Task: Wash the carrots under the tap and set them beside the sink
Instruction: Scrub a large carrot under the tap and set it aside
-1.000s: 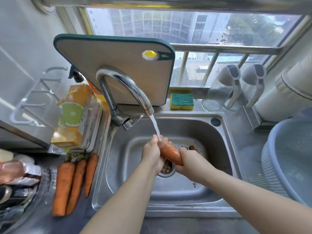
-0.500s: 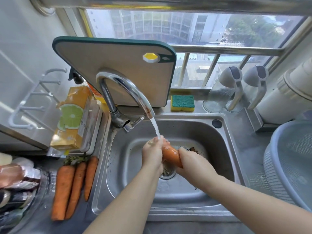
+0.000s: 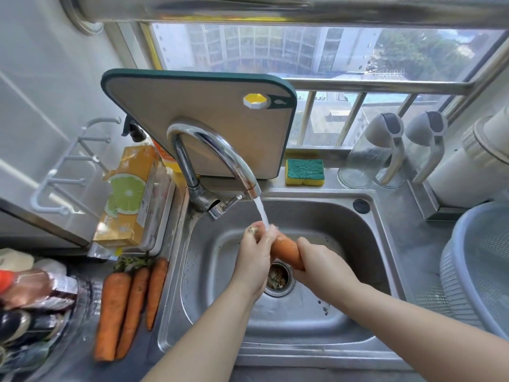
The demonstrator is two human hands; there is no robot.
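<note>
A tapered orange carrot (image 3: pixel 285 250) is held over the drain of the stainless-steel sink (image 3: pixel 303 334), under the stream from the curved chrome tap (image 3: pixel 217 150). The left hand (image 3: pixel 254 259) is curled round its upper end, the right hand (image 3: pixel 322 267) round its lower end. Three more carrots (image 3: pixel 132 307) are laid along the sink's left edge.
</note>
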